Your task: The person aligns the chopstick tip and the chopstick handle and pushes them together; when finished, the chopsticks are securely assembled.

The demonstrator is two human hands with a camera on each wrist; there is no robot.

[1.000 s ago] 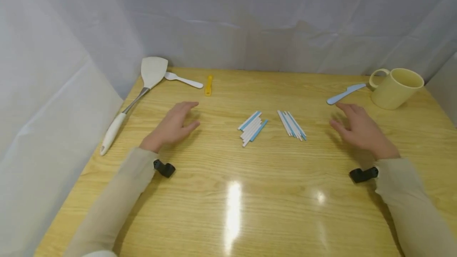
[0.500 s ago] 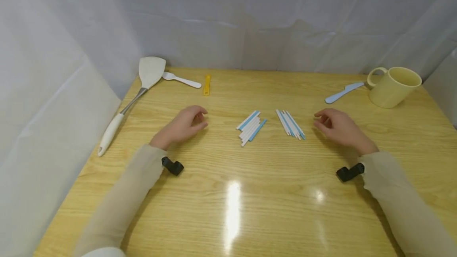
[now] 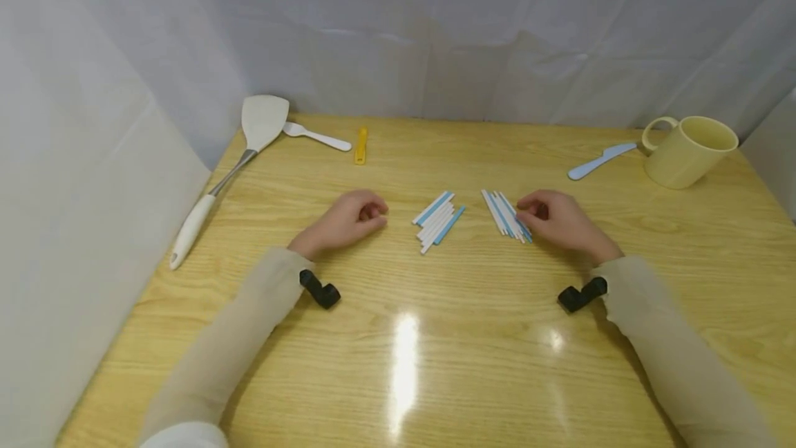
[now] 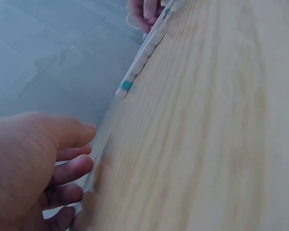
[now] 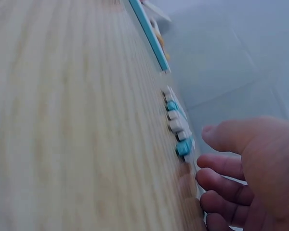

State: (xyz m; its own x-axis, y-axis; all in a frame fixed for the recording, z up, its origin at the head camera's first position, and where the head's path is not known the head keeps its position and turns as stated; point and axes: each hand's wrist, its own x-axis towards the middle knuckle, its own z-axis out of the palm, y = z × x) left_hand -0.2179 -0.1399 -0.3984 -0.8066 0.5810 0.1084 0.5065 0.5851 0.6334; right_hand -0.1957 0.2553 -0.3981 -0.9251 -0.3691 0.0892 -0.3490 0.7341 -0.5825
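Observation:
Two flat groups of thin white and blue sticks lie on the table, a left group point(image 3: 438, 222) and a right group point(image 3: 502, 216). To the left of the left group is my left hand point(image 3: 348, 222), fingers loosely bent and holding nothing. My right hand point(image 3: 556, 222) has its fingertips right at the right edge of the right group, overlapping it in the head view. In the right wrist view, the ends of that group's sticks point(image 5: 176, 122) show just beyond the thumb, and thumb and fingers point(image 5: 224, 180) are apart with nothing between them.
A white-handled spatula point(image 3: 199, 227), a white plastic fork point(image 3: 320, 137) and a small yellow piece point(image 3: 361, 146) lie at the back left. At the back right are a pale blue plastic knife point(image 3: 600, 162) and a yellow mug point(image 3: 687, 154). A grey-white sheet point(image 3: 398, 33) hangs behind the table.
Both hands have moved inward toward the stick groups, the left to the right and the right to the left. Their fingers have gone from spread to more bent. The sticks have stayed put.

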